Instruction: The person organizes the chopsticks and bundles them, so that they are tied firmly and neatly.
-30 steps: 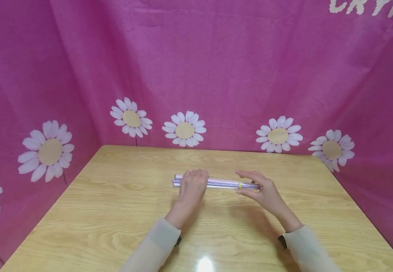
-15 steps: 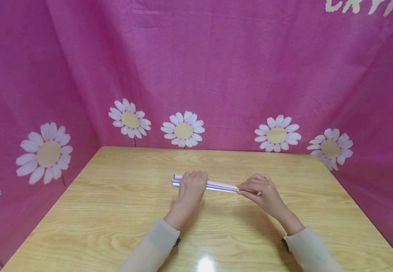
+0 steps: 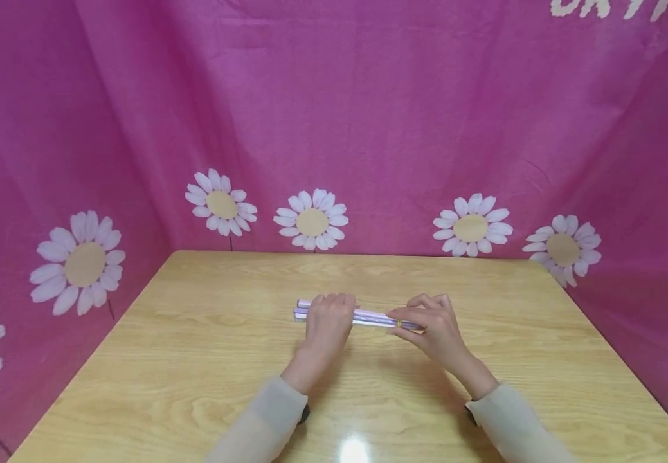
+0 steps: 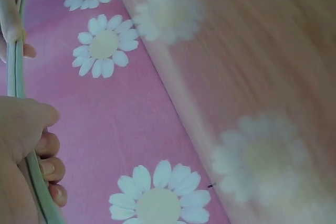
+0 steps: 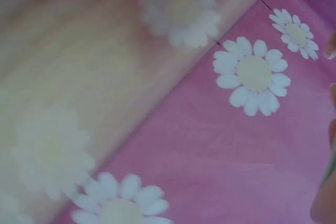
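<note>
A bundle of pale purple and white chopsticks (image 3: 371, 318) lies level above the table, its thin ends to the right. My left hand (image 3: 329, 321) grips the thick part from above, the ends poking out on its left. Near the thin ends, the thumb and fingers of my right hand (image 3: 434, 328) pinch the bundle at a yellow rubber band (image 3: 399, 323). In the left wrist view the left fingers (image 4: 50, 169) curl round the chopsticks. Only a sliver of the right hand (image 5: 328, 198) shows at the edge of the right wrist view.
The wooden table (image 3: 195, 360) reflects a bright spot of light near its front. Behind it and at both sides hangs a magenta cloth (image 3: 357, 128) printed with white daisies.
From open beside the thin ends, my right hand has closed on the bundle at the band. The band and right hand have since moved left, towards the left hand, which has stayed put.
</note>
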The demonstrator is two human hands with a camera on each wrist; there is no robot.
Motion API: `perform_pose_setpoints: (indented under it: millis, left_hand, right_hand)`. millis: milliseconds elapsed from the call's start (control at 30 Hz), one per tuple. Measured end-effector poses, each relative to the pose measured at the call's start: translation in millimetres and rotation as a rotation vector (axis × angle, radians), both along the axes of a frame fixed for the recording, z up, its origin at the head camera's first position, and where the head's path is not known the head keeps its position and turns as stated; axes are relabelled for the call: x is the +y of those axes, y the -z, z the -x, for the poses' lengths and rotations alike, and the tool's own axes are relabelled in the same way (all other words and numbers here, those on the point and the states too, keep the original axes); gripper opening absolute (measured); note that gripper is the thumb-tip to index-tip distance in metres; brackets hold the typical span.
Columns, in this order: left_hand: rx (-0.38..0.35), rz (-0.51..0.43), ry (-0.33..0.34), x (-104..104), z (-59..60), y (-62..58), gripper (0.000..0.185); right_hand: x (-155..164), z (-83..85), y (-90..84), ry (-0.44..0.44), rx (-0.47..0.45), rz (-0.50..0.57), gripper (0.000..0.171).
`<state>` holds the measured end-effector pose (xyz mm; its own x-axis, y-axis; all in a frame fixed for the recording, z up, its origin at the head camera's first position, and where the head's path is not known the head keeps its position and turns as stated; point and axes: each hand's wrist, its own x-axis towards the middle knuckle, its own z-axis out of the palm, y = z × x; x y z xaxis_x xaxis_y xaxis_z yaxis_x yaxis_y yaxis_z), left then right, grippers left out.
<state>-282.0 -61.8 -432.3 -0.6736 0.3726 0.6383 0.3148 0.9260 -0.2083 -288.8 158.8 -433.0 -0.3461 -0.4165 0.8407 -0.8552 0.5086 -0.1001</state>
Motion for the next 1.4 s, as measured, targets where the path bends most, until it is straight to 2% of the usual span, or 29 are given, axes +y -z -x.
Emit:
perform_pose_setpoints:
  millis: [100,200,267,433,500,567,700,867,1000,1133,1233,1333,1400]
  left_hand:
    - [-0.008,0.003,-0.007,2.4,-1.9,-1.0,0.017]
    - [0.002,0.013,-0.020,1.9,-1.8,-2.1,0.016]
    - [0.020,0.018,-0.018,-0.1,-0.6,-2.7,0.017]
    - [0.073,0.024,-0.028,-7.0,3.3,-2.6,0.020]
    - [0.089,0.024,-0.033,-7.8,4.5,-2.6,0.019]
    - [0.104,0.024,-0.033,-7.6,5.2,-2.5,0.019]
    - [0.142,0.065,-0.025,-5.0,5.0,-1.7,0.020]
    - [0.175,0.083,-0.047,-2.5,4.4,-1.9,0.022]
    - [0.179,0.065,-0.078,-2.0,3.5,-2.7,0.021]
    - [0.167,0.088,-0.041,5.0,0.1,-2.3,0.017]
    - [0.130,0.106,-0.021,10.0,-4.1,-0.7,0.019]
    - [0.088,0.113,-0.051,9.6,-6.4,0.2,0.023]
    - [0.066,0.116,-0.063,6.7,-6.7,0.9,0.024]
  right_hand:
    - [-4.4,-2.8,-3.9,0.072,0.080,-0.044,0.035]
    - [1.4,-3.2,-8.1,0.088,0.079,-0.083,0.037]
    - [11.2,-2.2,-10.0,0.062,0.015,-0.070,0.039]
    - [41.0,1.2,-9.4,-0.022,-0.147,0.036,0.052]
    - [47.5,2.2,-7.5,-0.039,-0.155,0.027,0.040]
    - [47.6,2.1,-5.5,-0.043,-0.130,0.001,0.028]
    - [33.8,0.0,-3.2,-0.031,-0.040,-0.054,0.042]
    - [12.6,-4.1,-3.8,0.021,0.044,-0.056,0.031]
    - [-1.1,-7.2,-6.5,0.046,0.095,-0.032,0.030]
    - [-14.1,-10.5,-11.0,0.029,0.142,-0.080,0.024]
    - [-17.9,-12.1,-13.9,0.029,0.131,-0.151,0.035]
    - [-10.1,-11.8,-16.1,0.059,0.093,-0.187,0.045]
    - [1.1,-11.5,-16.7,0.064,0.058,-0.175,0.049]
